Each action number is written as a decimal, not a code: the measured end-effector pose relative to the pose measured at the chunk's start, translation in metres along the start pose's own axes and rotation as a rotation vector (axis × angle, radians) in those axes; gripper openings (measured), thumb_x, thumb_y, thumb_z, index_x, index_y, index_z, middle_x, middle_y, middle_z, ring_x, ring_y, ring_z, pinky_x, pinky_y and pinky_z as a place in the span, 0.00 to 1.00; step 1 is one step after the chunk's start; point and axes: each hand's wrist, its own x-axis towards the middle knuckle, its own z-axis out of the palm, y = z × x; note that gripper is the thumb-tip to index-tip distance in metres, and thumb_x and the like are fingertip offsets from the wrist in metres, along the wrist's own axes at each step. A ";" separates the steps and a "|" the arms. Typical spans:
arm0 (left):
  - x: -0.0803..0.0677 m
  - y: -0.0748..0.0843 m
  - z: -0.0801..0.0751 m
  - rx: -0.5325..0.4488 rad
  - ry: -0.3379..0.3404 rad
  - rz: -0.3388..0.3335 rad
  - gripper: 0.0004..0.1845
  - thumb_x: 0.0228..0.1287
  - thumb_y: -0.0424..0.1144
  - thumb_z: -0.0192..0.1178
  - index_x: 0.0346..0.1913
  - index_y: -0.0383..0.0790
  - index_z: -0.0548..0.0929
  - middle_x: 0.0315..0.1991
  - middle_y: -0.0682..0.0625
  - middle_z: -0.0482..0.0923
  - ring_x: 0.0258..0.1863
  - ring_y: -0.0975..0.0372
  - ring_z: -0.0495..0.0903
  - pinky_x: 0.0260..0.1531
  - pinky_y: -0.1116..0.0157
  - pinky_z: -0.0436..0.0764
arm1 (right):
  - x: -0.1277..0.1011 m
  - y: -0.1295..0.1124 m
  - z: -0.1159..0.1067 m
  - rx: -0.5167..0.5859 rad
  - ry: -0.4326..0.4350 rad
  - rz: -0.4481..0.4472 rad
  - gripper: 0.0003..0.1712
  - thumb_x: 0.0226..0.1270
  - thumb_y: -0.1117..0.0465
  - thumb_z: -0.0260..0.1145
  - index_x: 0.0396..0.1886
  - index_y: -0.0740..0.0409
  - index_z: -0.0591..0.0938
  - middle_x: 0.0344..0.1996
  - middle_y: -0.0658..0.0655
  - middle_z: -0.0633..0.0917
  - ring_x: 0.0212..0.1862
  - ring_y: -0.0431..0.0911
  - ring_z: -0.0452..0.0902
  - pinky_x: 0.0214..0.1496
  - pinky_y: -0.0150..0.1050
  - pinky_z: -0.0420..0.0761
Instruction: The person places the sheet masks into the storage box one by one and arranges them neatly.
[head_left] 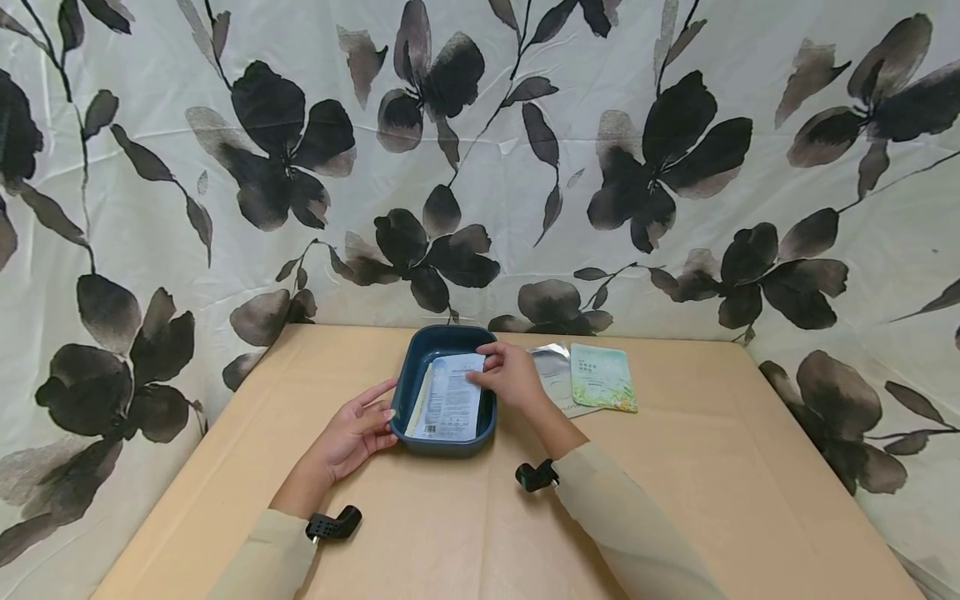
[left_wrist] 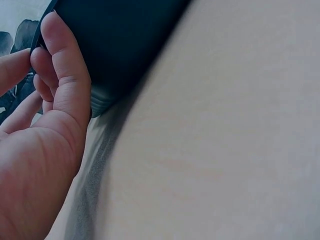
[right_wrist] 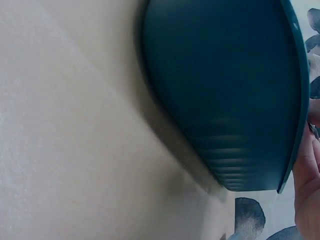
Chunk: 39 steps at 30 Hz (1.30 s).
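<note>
A dark blue rectangular plastic tub (head_left: 442, 448) sits on the table, its outer walls also filling much of both wrist views. Inside it lies a pale blue-white flat packet (head_left: 450, 400) with small printed text and a barcode, over a cream-edged flat item (head_left: 420, 404). My right hand (head_left: 513, 375) reaches over the tub's right rim and pinches the packet's upper right corner between thumb and fingers. On the left side, my left hand (head_left: 358, 433) touches the tub's outer wall and rim with loosely extended fingers.
Right of the tub, a green-and-yellow printed packet (head_left: 603, 377) lies partly over a silvery flat packet (head_left: 555, 375). The tan table (head_left: 675, 475) ends at a white floral curtain (head_left: 525, 167) behind it.
</note>
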 end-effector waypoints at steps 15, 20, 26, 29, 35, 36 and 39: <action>-0.003 0.002 -0.001 -0.007 -0.008 -0.010 0.36 0.78 0.27 0.49 0.83 0.42 0.50 0.52 0.47 0.80 0.36 0.63 0.85 0.42 0.65 0.88 | -0.005 -0.003 -0.003 0.114 -0.074 0.058 0.29 0.59 0.62 0.79 0.60 0.63 0.81 0.37 0.57 0.90 0.35 0.45 0.89 0.48 0.39 0.88; -0.005 0.002 -0.002 -0.003 0.005 -0.017 0.35 0.79 0.27 0.49 0.83 0.42 0.50 0.52 0.47 0.80 0.36 0.63 0.85 0.42 0.65 0.88 | -0.007 -0.004 -0.004 0.152 -0.088 0.078 0.29 0.59 0.64 0.78 0.61 0.65 0.81 0.36 0.58 0.88 0.32 0.45 0.88 0.43 0.39 0.89; -0.004 0.002 -0.002 -0.012 0.014 -0.028 0.35 0.78 0.27 0.49 0.82 0.43 0.52 0.52 0.47 0.80 0.37 0.62 0.85 0.42 0.65 0.88 | -0.010 -0.004 -0.005 0.164 -0.072 0.101 0.29 0.61 0.65 0.77 0.62 0.67 0.81 0.36 0.59 0.88 0.32 0.45 0.89 0.40 0.37 0.89; -0.005 0.002 -0.003 -0.010 0.015 -0.026 0.35 0.78 0.26 0.49 0.82 0.42 0.51 0.52 0.47 0.80 0.36 0.62 0.85 0.41 0.65 0.88 | -0.012 -0.005 -0.005 0.134 -0.070 0.081 0.28 0.62 0.66 0.76 0.62 0.67 0.81 0.37 0.59 0.87 0.32 0.45 0.88 0.41 0.36 0.89; -0.006 0.003 -0.004 -0.013 -0.007 -0.020 0.36 0.78 0.26 0.48 0.83 0.41 0.49 0.51 0.48 0.80 0.36 0.63 0.85 0.41 0.65 0.88 | -0.015 -0.008 -0.006 0.078 -0.050 0.058 0.25 0.63 0.66 0.75 0.60 0.66 0.82 0.39 0.58 0.86 0.33 0.43 0.87 0.41 0.36 0.88; -0.006 0.003 -0.004 -0.012 -0.009 -0.020 0.36 0.78 0.26 0.48 0.83 0.41 0.49 0.51 0.48 0.80 0.36 0.63 0.84 0.41 0.65 0.88 | -0.015 -0.008 -0.006 0.062 -0.044 0.048 0.25 0.64 0.66 0.75 0.60 0.66 0.83 0.38 0.58 0.86 0.33 0.43 0.87 0.41 0.36 0.88; -0.007 0.003 -0.005 -0.009 -0.009 -0.016 0.36 0.78 0.26 0.48 0.83 0.40 0.49 0.51 0.48 0.81 0.36 0.63 0.85 0.41 0.65 0.88 | -0.017 -0.009 -0.009 0.026 -0.034 0.024 0.24 0.65 0.64 0.74 0.59 0.66 0.83 0.38 0.57 0.87 0.33 0.43 0.87 0.42 0.36 0.88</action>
